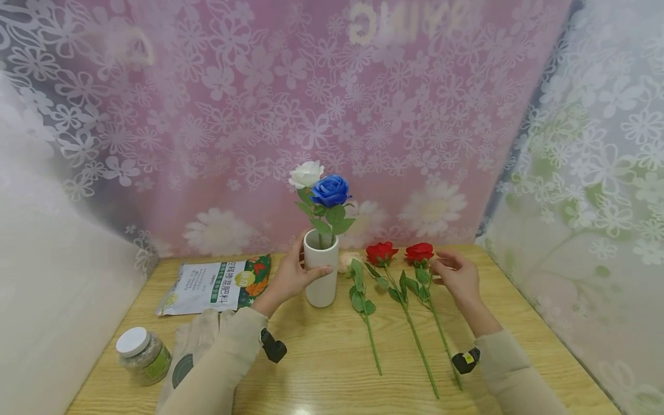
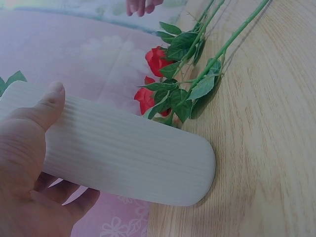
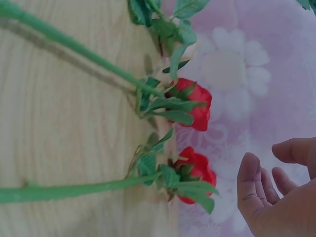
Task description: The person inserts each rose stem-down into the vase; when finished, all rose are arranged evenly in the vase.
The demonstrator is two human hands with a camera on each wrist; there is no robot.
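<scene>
My left hand grips a white ribbed vase, its thumb across the front and the fingers curled behind. The vase stands upright on the table and holds a white rose and a blue rose. In the left wrist view, the vase fills the middle. Beside the rightmost red rose hovers my right hand, fingers loosely bent. The right wrist view shows a gap between that hand and the red bloom. Another red rose and a pale rose lie to its left.
On the left of the wooden table lie a printed fertilizer bag, beige gloves and a round grey-green lid or tin, partly covered by the left sleeve. A white-capped jar stands at the left edge. Floral curtains hang behind.
</scene>
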